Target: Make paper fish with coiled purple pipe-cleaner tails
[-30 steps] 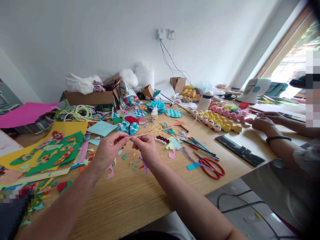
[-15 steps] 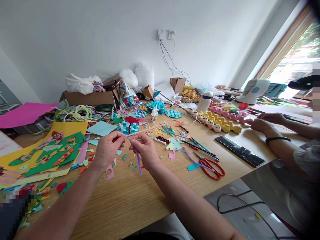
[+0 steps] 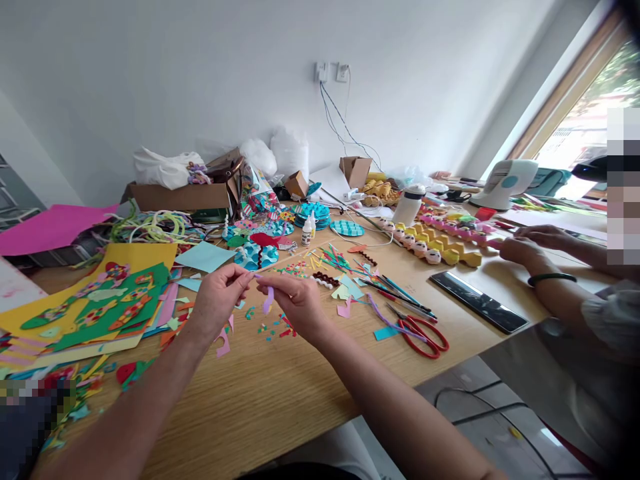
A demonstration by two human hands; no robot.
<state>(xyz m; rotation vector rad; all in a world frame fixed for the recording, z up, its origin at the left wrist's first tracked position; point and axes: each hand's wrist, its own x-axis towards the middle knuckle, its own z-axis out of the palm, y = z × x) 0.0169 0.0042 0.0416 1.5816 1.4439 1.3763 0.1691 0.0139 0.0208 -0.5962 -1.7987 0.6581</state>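
Note:
My left hand is above the table with thumb and forefinger pinched at one end of a purple pipe cleaner. Close beside it, my right hand pinches the same pipe cleaner, whose loose part hangs below the fingers. A thin pale stick runs from between the hands toward the back right; which fingers grip it is hidden. Scissors with red handles lie to the right, a second purple pipe cleaner partly across them. Small paper scraps are scattered beneath my hands.
Glue bottles stand behind my hands. Coloured paper sheets are piled at left. Painted egg-carton strips, brushes and a black phone lie to the right. Another person's hands rest at the table's far right.
The purple pipe cleaner's hanging part is now shorter and curled near my right fingers. My right hand has turned, its fingers reaching more toward my left hand.

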